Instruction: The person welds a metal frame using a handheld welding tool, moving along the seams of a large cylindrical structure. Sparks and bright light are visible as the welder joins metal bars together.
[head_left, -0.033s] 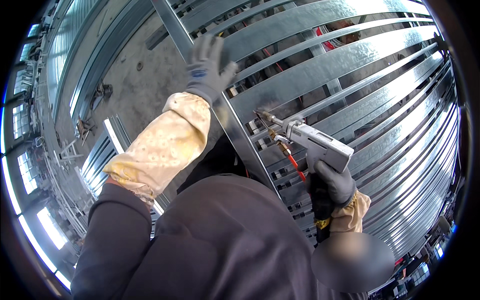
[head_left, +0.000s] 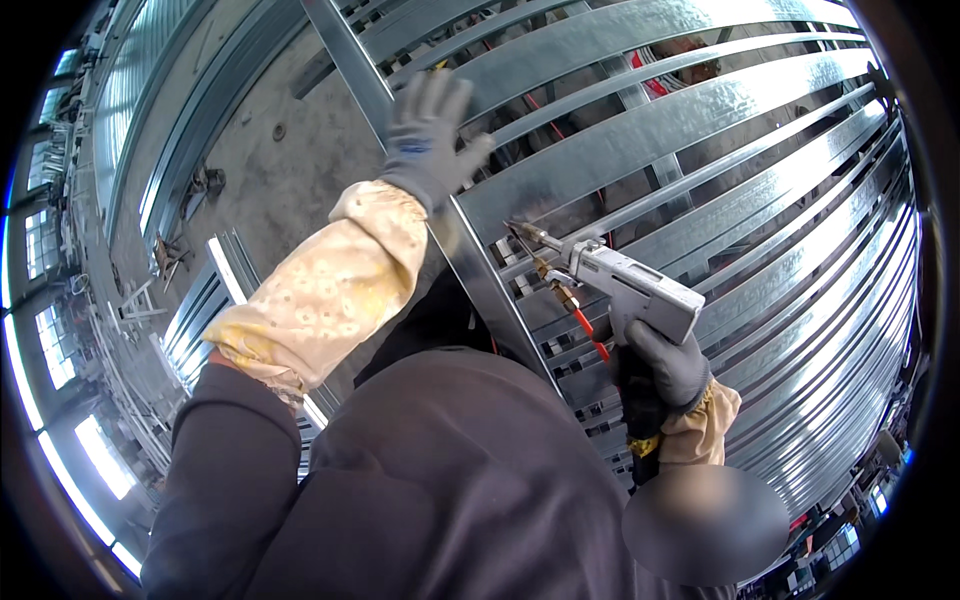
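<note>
L hand (head_left: 430,150) held over metal edge rail (head_left: 482,285), spread wide, nothing gripped, contact unclear; prob. for clearance from nozzle (head_left: 540,236). R of edge rail, gun (head_left: 640,283) gripped by R hand (head_left: 670,368), nozzle angled twd. rail, appar. for aim.

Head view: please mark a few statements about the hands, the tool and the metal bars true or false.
1. The left hand is spread open. True.
2. The right hand is empty. False: it holds a grey tool.
3. A pale sleeve covers the left forearm. True.
4. Both hands are bare. False: both wear grey gloves.
5. The metal bars lie side by side in rows. True.
</note>
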